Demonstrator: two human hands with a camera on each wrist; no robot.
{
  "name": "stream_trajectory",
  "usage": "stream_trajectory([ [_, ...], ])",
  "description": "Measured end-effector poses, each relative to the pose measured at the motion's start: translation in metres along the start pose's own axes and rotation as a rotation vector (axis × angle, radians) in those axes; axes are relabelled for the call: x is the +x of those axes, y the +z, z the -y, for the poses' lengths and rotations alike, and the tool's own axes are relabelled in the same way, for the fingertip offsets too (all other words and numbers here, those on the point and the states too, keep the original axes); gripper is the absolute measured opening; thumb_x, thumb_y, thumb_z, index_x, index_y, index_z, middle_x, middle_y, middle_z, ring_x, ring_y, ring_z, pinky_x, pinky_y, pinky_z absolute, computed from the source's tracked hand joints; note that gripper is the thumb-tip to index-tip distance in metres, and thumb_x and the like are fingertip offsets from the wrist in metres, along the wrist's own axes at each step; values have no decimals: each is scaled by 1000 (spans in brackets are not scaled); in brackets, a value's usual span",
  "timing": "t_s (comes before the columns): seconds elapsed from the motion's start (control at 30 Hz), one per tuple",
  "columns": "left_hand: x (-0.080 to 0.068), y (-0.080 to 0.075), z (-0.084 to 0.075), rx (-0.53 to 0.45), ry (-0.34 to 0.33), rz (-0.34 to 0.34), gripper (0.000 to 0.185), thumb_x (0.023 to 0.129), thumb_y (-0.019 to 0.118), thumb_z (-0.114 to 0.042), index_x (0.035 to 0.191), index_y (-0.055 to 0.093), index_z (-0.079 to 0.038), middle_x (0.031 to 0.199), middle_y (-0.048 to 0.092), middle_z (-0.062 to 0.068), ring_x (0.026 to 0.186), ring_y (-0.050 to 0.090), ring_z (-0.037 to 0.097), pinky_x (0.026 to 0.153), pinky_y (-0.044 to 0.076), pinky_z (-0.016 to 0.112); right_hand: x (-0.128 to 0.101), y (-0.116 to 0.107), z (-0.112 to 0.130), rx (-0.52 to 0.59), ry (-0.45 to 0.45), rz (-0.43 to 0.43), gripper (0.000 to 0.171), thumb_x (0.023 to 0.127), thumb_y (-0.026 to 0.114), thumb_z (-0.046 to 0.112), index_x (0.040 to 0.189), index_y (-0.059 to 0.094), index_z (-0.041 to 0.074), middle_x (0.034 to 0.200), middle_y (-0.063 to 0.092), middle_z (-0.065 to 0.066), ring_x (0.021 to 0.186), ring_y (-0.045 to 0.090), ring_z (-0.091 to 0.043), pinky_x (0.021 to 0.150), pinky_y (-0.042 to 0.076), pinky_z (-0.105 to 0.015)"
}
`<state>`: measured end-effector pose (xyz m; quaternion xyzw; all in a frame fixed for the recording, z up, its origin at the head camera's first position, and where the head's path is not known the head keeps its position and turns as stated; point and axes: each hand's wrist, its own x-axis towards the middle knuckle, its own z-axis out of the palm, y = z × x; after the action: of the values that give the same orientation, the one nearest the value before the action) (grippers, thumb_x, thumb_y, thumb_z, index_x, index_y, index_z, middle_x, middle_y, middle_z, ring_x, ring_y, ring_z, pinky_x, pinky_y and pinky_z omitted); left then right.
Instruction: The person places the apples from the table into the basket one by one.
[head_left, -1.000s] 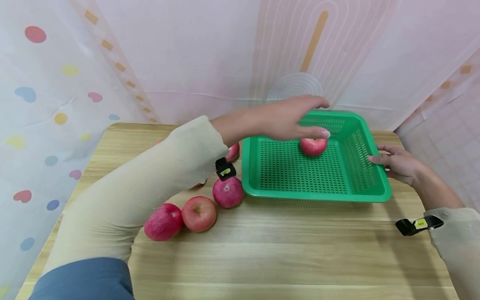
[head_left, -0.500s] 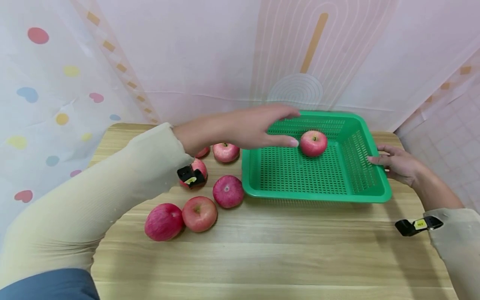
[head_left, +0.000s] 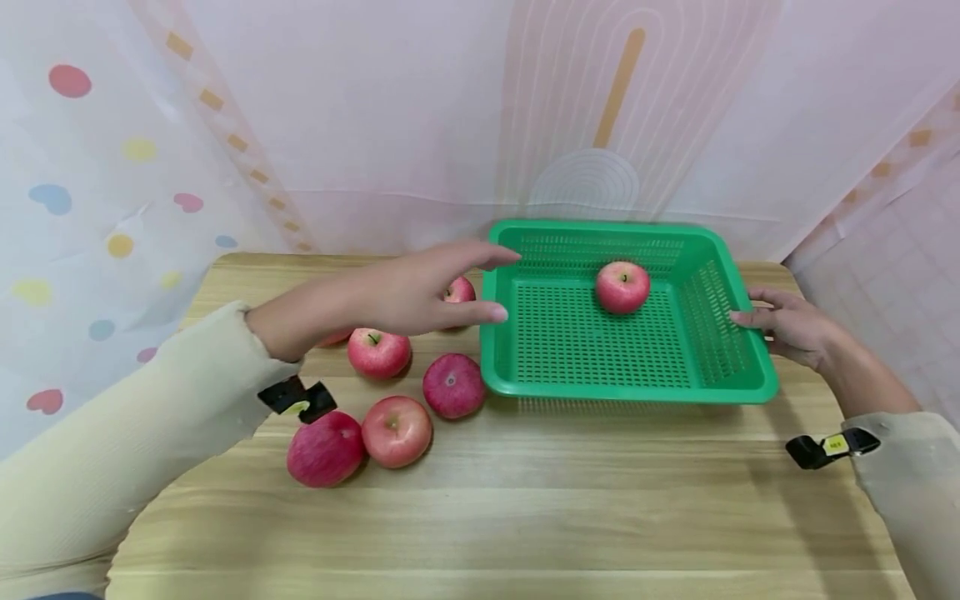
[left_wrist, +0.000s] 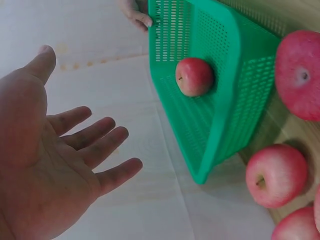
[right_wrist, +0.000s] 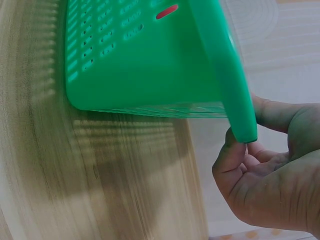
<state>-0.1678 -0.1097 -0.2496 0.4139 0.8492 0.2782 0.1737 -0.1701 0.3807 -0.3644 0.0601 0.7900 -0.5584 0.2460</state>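
"Near the far right corner of the pale wooden worktop point(head_left: 562, 500) — what's there?"

"A green rectangular plastic basket point(head_left: 637, 393), one round red apple point(head_left: 622, 287) inside; the right hand point(head_left: 797, 329) pinches the basket's right rim between thumb and curled fingers."

"And the left hand point(head_left: 412, 292)?"

"Spread wide, thumb well apart, palm bare — over loose round red apples point(head_left: 378, 354) toward the worktop's left edge."

Head view looked forward and down from over the near edge of the wooden table point(head_left: 540, 508). Both wrist views, tipped sideways, shared the green plastic basket point(head_left: 630, 394): right one super close, left one farther off, past the left hand point(left_wrist: 55, 160).
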Motion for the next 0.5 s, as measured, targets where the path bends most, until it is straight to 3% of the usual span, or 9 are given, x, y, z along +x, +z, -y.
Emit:
stream_trajectory([
  [0.17,-21,1,8,-52,-19,-30,65,100,67,-34,154,40,-11,153,46,1,138,45,19,112,40,44,-1,1,0,3,-1,5,23,107,51,12,128,41,11,97,64,9,87,66,-7,75,59,-28],
  [0.33,-39,4,21,-50,27,-70,58,100,67,-28,151,46,-11,147,52,0,132,49,18,109,42,46,-1,2,3,10,8,6,25,108,50,10,130,38,8,97,64,9,87,65,-7,75,58,-28],
  [0.5,-53,6,29,-90,21,-61,55,101,66,-25,151,46,-11,147,52,2,135,49,21,110,42,50,-1,2,5,24,13,0,24,108,49,8,129,38,8,96,65,8,85,66,-7,74,58,-28],
])
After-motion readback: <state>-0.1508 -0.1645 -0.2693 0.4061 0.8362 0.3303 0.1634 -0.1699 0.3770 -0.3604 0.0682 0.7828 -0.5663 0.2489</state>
